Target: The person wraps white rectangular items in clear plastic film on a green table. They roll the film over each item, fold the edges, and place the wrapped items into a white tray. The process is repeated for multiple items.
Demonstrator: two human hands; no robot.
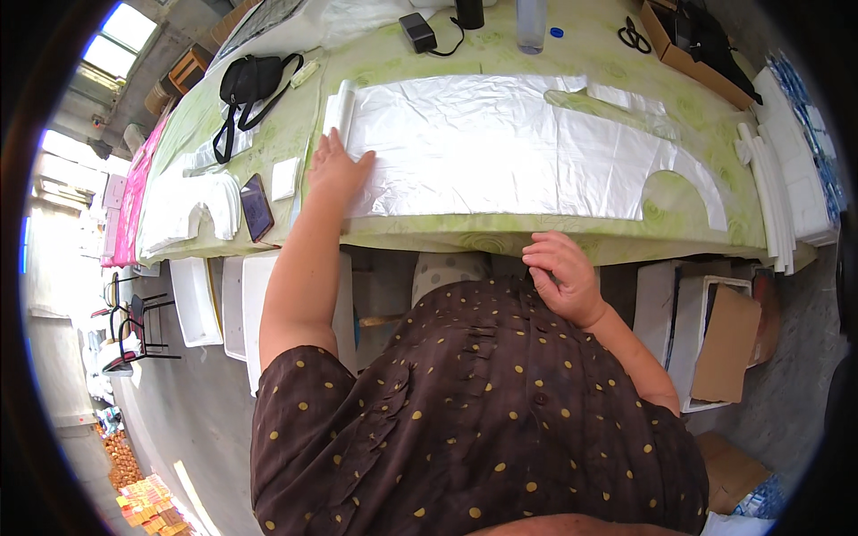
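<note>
the left hand (pixel 340 171), fingers spread, rests at the rolled left end of the white plastic sheet (pixel 483 152), which lies flat across the green-covered worktop (pixel 590 62). the right hand (pixel 565 277), loosely bent with thumb apart, hovers just beside the near edge. a phone (pixel 257 207) and black bag (pixel 252 79) lie left of the sheet.

Clear bottle (pixel 531 27) cropped above, left hand (pixel 340 170) with palm hidden
</note>
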